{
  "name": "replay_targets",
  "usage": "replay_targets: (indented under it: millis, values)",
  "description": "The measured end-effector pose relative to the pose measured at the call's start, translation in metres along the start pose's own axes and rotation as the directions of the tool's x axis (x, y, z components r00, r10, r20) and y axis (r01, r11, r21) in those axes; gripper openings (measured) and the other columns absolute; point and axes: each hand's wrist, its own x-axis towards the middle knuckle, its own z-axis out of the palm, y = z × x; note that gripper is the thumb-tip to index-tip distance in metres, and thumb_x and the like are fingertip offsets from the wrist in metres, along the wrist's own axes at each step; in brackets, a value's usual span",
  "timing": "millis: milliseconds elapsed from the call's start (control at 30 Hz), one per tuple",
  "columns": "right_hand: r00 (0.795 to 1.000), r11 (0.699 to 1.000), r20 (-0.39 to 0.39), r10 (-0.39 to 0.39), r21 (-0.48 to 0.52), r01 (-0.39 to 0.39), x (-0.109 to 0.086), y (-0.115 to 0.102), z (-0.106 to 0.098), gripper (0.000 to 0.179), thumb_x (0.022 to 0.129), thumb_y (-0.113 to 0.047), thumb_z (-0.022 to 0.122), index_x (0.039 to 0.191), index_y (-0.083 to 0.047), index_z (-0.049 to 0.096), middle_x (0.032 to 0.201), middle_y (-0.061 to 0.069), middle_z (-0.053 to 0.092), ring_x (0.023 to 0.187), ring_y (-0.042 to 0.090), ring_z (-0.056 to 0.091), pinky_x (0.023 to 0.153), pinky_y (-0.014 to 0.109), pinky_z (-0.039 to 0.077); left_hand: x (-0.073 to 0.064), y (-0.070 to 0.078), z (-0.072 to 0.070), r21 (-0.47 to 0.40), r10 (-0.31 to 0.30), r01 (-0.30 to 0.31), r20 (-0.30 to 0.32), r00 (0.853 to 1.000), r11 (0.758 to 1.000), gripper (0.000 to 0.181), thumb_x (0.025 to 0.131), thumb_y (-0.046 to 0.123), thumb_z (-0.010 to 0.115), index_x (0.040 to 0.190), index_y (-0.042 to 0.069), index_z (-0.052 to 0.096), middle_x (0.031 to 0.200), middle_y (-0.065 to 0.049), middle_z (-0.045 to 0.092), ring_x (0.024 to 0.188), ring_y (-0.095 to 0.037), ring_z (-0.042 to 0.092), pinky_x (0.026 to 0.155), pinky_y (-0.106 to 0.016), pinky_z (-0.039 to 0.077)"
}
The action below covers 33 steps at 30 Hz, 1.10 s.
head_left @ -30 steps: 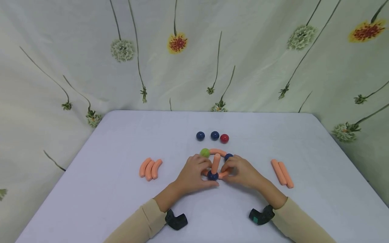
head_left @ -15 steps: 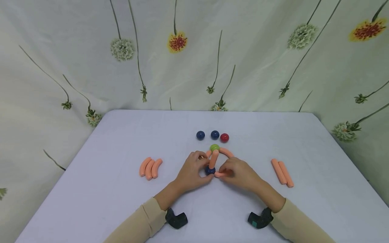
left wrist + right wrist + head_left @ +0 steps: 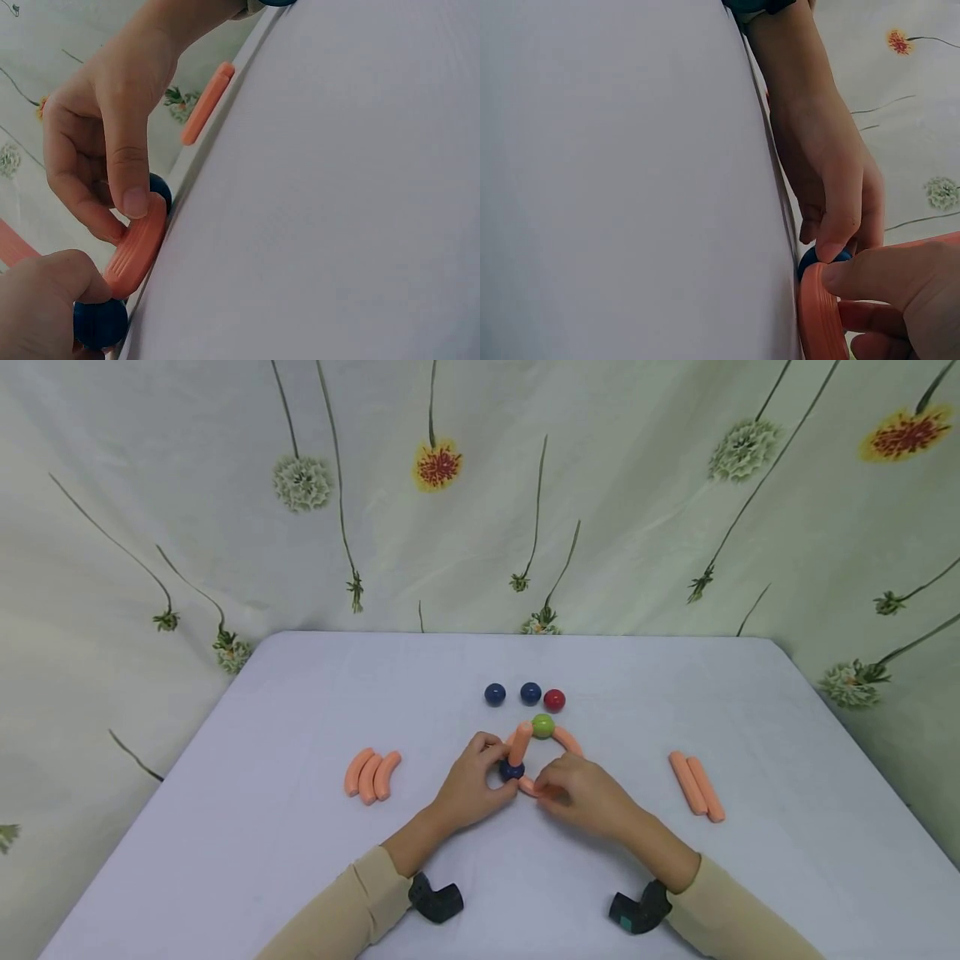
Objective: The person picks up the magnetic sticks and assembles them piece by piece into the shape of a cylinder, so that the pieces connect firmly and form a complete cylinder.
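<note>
Left hand (image 3: 467, 783) — pinching one navy ball (image 3: 512, 771), orange stick (image 3: 520, 744) standing on it, right hand (image 3: 587, 791) — pinching one curved orange piece (image 3: 528, 786).

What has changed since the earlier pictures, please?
The ball-and-stick ring turned clockwise in the head view: its green ball went right, the blue ball under the standing stick left and forward. The loose balls, left sticks and right sticks stayed put.

It looks like a small staged filming corner, in what building cannot be told, with flower-printed cloth (image 3: 630, 560) hanging beyond the far edge and far corners of a pale-topped bench (image 3: 540, 885).
</note>
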Motion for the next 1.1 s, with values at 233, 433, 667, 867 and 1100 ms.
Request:
replay_targets:
  millis: [233,433,667,867,1100]
  values:
    - [0.999,0.999,0.020,-0.035,-0.038,0.036,-0.001,-0.007,0.000,0.011,0.081,-0.007,0.077,0.089,-0.011,0.071,0.083,-0.008,0.065,0.080,0.009,0.055,0.074,0.028,0.049,-0.001,-0.001,0.001,-0.057,-0.037,0.036,-0.011,0.999,0.998,0.029,0.085,0.020,0.073,0.111,0.010,0.068,0.106,-0.003,0.049,0.093,-0.016,0.053,0.081,-0.034,0.047]
    - [0.997,0.998,0.037,-0.063,-0.026,0.064,-0.001,-0.010,-0.001,0.012,0.082,-0.006,0.074,0.094,-0.010,0.073,0.092,-0.005,0.069,0.085,0.011,0.058,0.076,0.028,0.049,-0.001,0.001,-0.001,-0.056,-0.054,0.053,-0.007,0.999,0.997,0.023,0.090,0.027,0.070,0.109,0.013,0.068,0.105,-0.001,0.051,0.091,-0.014,0.054,0.077,-0.032,0.047]
    - [1.000,1.000,0.019,-0.007,0.028,0.006,0.001,-0.011,-0.006,0.010,0.083,-0.007,0.075,0.092,-0.010,0.074,0.089,-0.005,0.068,0.079,0.009,0.057,0.074,0.028,0.049,0.000,0.001,-0.002,-0.022,-0.056,0.056,0.003,0.998,0.998,0.024,0.091,0.025,0.069,0.110,0.011,0.068,0.106,-0.003,0.052,0.090,-0.015,0.054,0.078,-0.033,0.047]
    - [0.996,0.993,0.019,0.086,0.081,-0.087,-0.004,-0.004,-0.013,0.012,0.085,-0.014,0.075,0.096,-0.011,0.073,0.092,-0.007,0.067,0.081,0.011,0.058,0.075,0.029,0.050,0.000,0.003,-0.002,-0.018,-0.070,0.070,0.004,0.998,0.997,0.025,0.091,0.025,0.070,0.111,0.010,0.068,0.109,-0.006,0.052,0.092,-0.017,0.055,0.080,-0.036,0.048]
    - [0.983,0.980,-0.020,0.181,0.085,-0.179,-0.020,0.010,-0.030,0.014,0.085,-0.009,0.075,0.099,-0.010,0.072,0.091,-0.007,0.064,0.084,0.011,0.056,0.076,0.035,0.051,0.002,0.005,-0.001,-0.037,-0.113,0.114,0.019,0.993,0.993,0.028,0.091,0.025,0.070,0.115,0.009,0.069,0.111,-0.007,0.052,0.094,-0.019,0.055,0.083,-0.037,0.048]
